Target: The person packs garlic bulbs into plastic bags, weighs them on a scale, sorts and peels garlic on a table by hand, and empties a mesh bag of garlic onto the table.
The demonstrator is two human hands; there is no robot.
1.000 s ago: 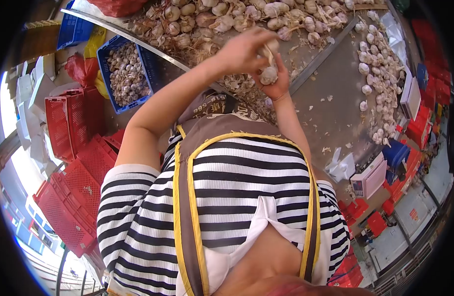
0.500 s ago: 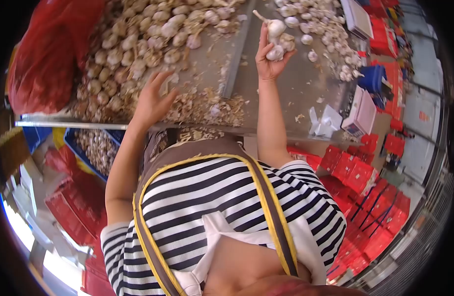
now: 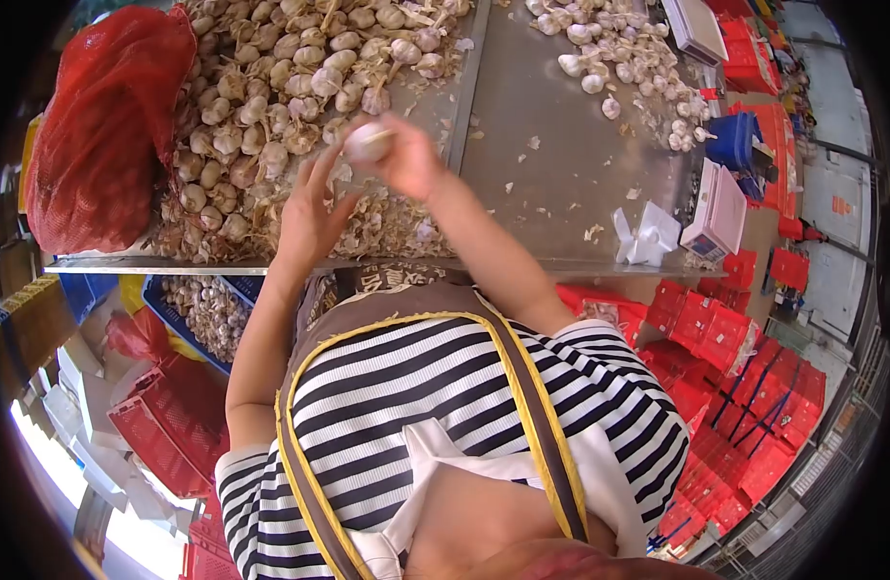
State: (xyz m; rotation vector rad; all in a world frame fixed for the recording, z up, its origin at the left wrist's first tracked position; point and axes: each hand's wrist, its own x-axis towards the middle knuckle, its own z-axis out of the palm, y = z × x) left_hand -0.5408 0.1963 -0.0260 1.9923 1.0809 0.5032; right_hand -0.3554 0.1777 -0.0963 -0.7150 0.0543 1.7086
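My right hand [image 3: 408, 159], smeared by motion, is closed on a whitish garlic bulb [image 3: 370, 143]. It is over the husk-strewn left part of the metal table, close to my left hand [image 3: 315, 215]. The left hand has its fingers apart and pointing at the bulb; nothing shows in it. Beyond both hands lies a heap of unpeeled garlic bulbs [image 3: 300, 82], some with stems and loose skins. Dry garlic skins [image 3: 397, 227] cover the surface near the table edge. Whiter garlic bulbs [image 3: 638, 72] are spread at the far right, past a raised metal strip [image 3: 461, 106].
A full red mesh sack [image 3: 102, 135] stands at the table's left. On the right are a pink-white scale [image 3: 716, 213], a crumpled white plastic piece [image 3: 646, 235] and a blue bin [image 3: 733, 143]. Below the edge sit a blue crate of garlic [image 3: 155, 300] and stacked red boxes [image 3: 764, 396].
My right hand has swung left from the right side of the table to beside my left hand. It held several bulbs before; one shows now. The left hand moved slightly right.
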